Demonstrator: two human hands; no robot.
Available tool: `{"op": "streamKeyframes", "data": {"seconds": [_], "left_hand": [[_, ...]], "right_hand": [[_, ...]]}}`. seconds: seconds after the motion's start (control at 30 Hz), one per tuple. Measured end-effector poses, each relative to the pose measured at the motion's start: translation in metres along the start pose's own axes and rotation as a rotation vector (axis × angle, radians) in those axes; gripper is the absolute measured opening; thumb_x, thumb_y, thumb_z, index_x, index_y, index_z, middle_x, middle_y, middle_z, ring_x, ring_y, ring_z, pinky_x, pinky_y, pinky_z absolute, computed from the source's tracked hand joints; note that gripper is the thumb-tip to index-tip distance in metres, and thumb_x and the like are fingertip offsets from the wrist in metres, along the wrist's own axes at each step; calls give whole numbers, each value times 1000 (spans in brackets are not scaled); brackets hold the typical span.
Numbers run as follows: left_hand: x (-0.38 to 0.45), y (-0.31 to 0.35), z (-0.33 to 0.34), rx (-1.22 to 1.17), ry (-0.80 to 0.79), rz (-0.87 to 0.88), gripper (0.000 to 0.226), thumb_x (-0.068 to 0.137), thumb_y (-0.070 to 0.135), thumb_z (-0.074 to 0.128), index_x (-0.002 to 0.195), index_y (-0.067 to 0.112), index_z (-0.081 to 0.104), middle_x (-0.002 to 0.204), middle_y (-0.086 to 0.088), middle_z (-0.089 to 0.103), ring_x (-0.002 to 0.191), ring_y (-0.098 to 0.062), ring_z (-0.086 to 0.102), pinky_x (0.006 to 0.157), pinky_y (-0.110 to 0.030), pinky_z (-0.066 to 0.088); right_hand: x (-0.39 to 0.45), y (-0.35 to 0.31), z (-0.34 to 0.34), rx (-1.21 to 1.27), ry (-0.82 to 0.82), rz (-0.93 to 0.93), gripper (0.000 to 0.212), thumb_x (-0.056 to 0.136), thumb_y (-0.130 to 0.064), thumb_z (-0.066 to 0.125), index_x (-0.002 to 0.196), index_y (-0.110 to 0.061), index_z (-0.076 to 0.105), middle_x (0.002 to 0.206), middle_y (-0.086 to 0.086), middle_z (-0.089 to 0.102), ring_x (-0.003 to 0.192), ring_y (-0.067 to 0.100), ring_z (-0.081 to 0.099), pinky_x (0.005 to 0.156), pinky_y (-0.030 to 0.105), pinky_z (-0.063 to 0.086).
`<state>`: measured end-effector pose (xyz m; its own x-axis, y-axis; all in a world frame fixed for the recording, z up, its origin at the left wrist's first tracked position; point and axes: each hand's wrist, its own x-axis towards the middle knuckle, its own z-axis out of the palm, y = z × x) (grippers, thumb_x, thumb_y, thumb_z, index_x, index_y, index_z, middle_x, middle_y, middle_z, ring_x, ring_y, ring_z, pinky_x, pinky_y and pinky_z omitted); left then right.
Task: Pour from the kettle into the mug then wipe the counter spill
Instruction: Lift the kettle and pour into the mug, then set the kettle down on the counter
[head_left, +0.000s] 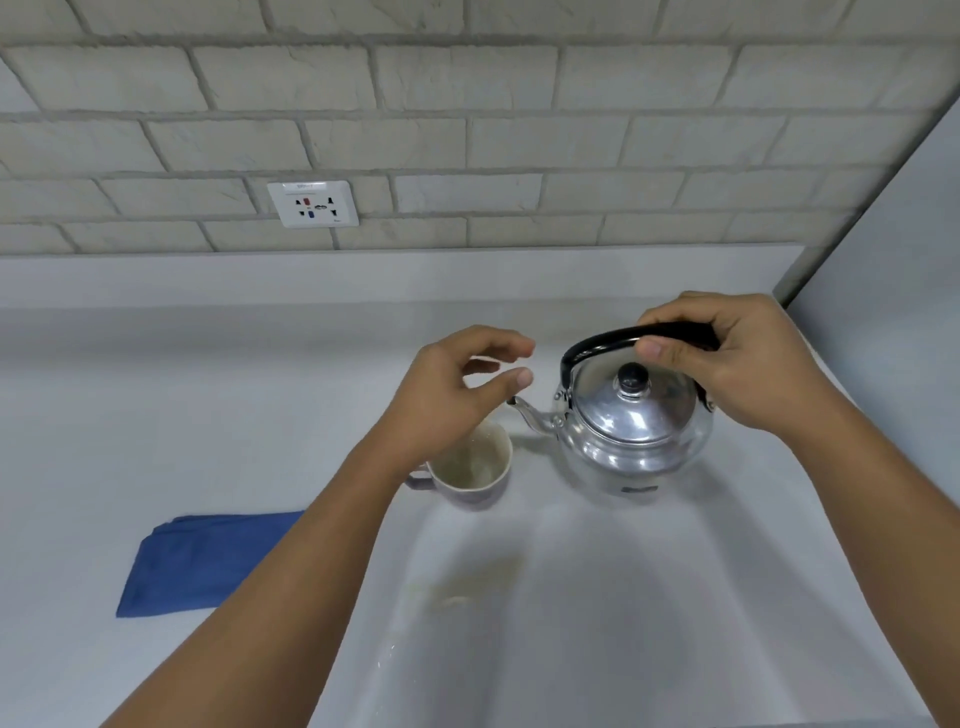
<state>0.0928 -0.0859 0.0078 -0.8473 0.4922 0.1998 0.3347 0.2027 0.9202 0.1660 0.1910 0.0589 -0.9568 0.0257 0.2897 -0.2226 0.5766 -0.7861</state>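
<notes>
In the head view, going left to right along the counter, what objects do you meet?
Folded blue cloth → pale ceramic mug, partly under the open left hand → shiny metal kettle with a black handle, its spout pointing left toward the mug, its handle held in the right hand's grip.

We are in a home kitchen, at a pale counter (156, 415) set against a wall of light brick-pattern tiles (467, 140) with a white power socket (312, 203) in it. A steel kettle (631, 431), a mug (470, 475) and a folded blue cloth (208, 561) on the counter tell us as much.
</notes>
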Motion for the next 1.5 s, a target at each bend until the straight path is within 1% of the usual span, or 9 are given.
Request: {"op": "streamKeyframes", "data": {"seconds": [0.17, 0.33, 0.43, 0.6, 0.87, 1.03, 1.27, 1.4, 1.5], "left_hand": [[42, 26, 26, 70, -98, 45, 31, 89, 20, 80, 119, 22, 75, 113, 7, 78, 105, -8, 72, 99, -28, 56], [71, 17, 37, 183, -19, 34, 26, 89, 16, 80, 114, 19, 78, 100, 5, 81, 95, -9, 75, 93, -32, 58], [85, 6, 42, 228, 8, 27, 23, 88, 17, 80, 111, 22, 79, 96, 10, 81, 91, -4, 74, 89, -24, 58], [106, -7, 50, 296, -5, -16, 22, 89, 17, 80, 110, 22, 79, 95, 12, 80, 92, -4, 74, 80, -3, 48], [121, -18, 57, 357, -44, -104, 22, 90, 16, 78, 111, 18, 79, 95, -5, 80, 93, -23, 74, 91, -35, 58], [125, -23, 58, 383, -62, -136, 23, 90, 13, 77, 113, 16, 78, 98, -6, 80, 94, -24, 74, 91, -35, 57], [127, -28, 58, 385, -57, -133, 22, 90, 11, 77, 112, 15, 77, 99, -5, 81, 96, -22, 74, 92, -33, 56], [127, -32, 60, 377, -46, -121, 24, 90, 13, 77, 114, 16, 76, 100, 0, 80, 97, -19, 74, 91, -30, 56], [123, -31, 57, 367, -60, -117, 32, 90, 16, 78, 122, 19, 74, 107, 5, 76, 98, -13, 72, 89, -25, 54]], "right_hand": [[20, 13, -3, 18, 20, 21, 10, 87, -16, 77, 94, -24, 78, 78, -19, 72, 71, -1, 64, 67, 8, 45], [38, 30, -4, 46, 51, 44, 16, 88, -18, 75, 92, -34, 76, 90, -10, 77, 83, 8, 69, 75, 17, 51], [49, 42, -4, 28, 44, 87, 15, 89, -19, 74, 94, -32, 76, 94, -1, 77, 85, 21, 69, 73, 29, 53], [66, 65, -5, -31, -14, 133, 14, 92, -19, 72, 98, -30, 76, 95, -4, 77, 87, 10, 68, 76, 19, 48], [82, 89, -1, -67, -77, 194, 10, 93, -20, 71, 98, -26, 78, 78, -13, 71, 64, -9, 57, 61, 3, 40], [84, 96, 4, -77, -97, 228, 12, 93, -20, 70, 102, -23, 78, 89, -3, 75, 77, 7, 61, 71, 19, 45], [87, 100, 7, -90, -94, 231, 12, 92, -21, 71, 98, -30, 77, 79, -17, 71, 67, -7, 59, 68, 17, 41], [87, 98, 5, -93, -101, 241, 14, 92, -19, 71, 101, -27, 78, 88, -11, 74, 81, 5, 64, 76, 23, 44], [87, 89, 5, -122, -119, 247, 22, 91, -15, 72, 111, -21, 77, 106, -5, 75, 102, 13, 68, 93, 27, 50]]}}
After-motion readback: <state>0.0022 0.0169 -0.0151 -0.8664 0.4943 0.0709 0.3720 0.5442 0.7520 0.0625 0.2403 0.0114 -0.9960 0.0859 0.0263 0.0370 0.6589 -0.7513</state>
